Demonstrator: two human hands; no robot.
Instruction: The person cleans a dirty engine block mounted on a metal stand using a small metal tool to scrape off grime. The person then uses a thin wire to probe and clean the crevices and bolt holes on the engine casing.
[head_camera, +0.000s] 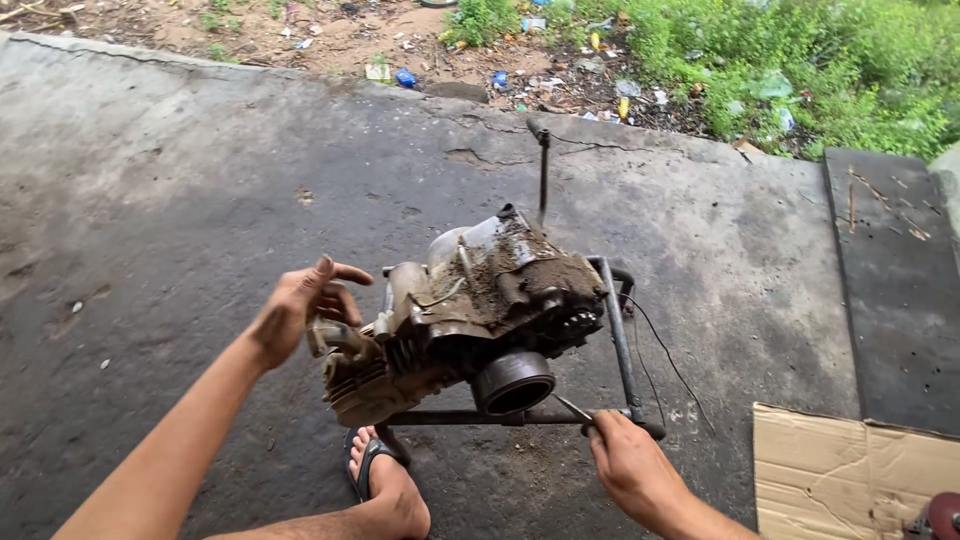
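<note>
1. Cracked concrete floor (180, 180) carries a dirty engine (470, 310) on a metal stand (620, 340)
2. Left hand (295, 310) spread, fingers at the engine's end
3. Right hand (635, 470) closed around the stand's bar

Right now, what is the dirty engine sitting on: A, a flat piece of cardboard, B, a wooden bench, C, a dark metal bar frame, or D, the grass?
C: the mud-caked engine rests on a dark metal bar frame standing on the concrete floor; the right hand is at the frame's near bar, and the cardboard lies apart, to the right.
</note>
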